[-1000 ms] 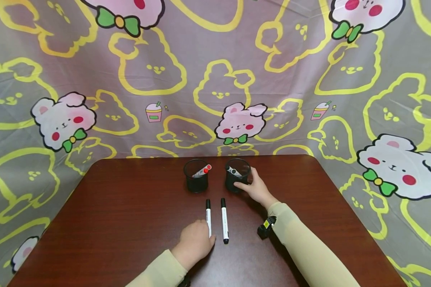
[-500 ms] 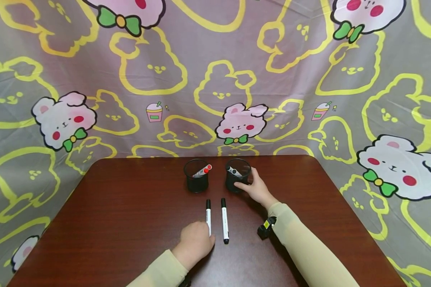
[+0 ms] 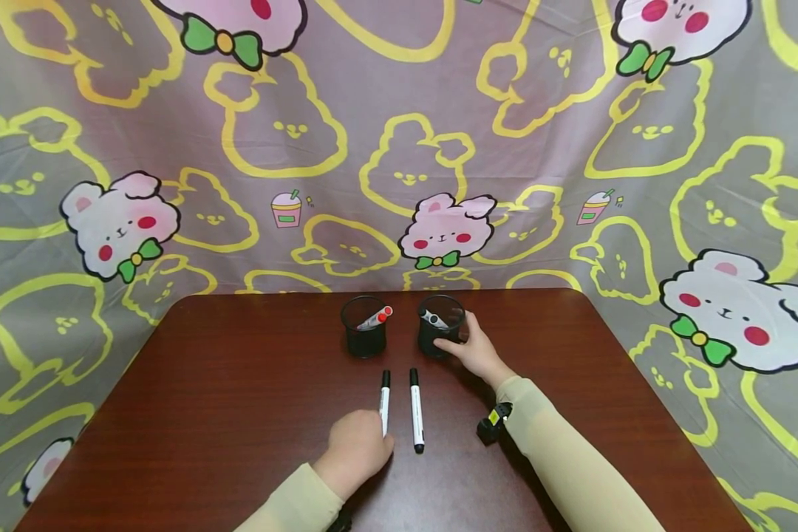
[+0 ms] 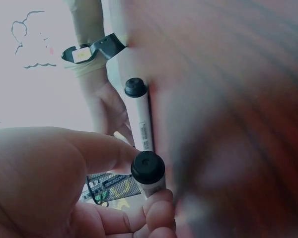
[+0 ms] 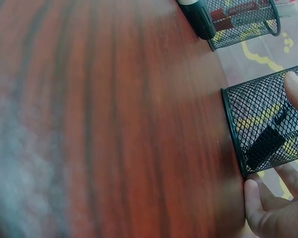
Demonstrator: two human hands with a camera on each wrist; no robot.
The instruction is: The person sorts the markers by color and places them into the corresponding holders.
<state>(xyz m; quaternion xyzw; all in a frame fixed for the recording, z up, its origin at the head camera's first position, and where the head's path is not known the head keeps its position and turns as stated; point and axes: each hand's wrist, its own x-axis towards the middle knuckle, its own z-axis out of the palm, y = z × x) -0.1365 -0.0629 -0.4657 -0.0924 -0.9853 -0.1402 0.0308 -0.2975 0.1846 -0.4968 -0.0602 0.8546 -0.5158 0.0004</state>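
Observation:
In the head view, my left hand (image 3: 355, 451) pinches a black-capped white whiteboard marker (image 3: 384, 403) between thumb and fingers. Its black end cap (image 4: 148, 167) points at the left wrist camera. A second such marker (image 3: 417, 414) lies just to the right on the table. My right hand (image 3: 475, 349) holds the right black mesh pen cup (image 3: 431, 343) by its right side, thumb in front and other fingers behind. In that cup leans a marker with a black end (image 3: 434, 318). The cup stands upright; the right wrist view shows its mesh wall (image 5: 248, 104) and base close up.
A second mesh pen cup (image 3: 366, 344) stands left of the held one, with red-ended markers (image 3: 379, 318) leaning in it. Both cups are near the back of the brown wooden table (image 3: 239, 384). A cartoon-printed curtain (image 3: 346, 185) hangs behind and at both sides.
My left hand has shifted slightly left, and the marker in it has tilted a little, its near end swinging left. The right hand and its cup have stayed put.

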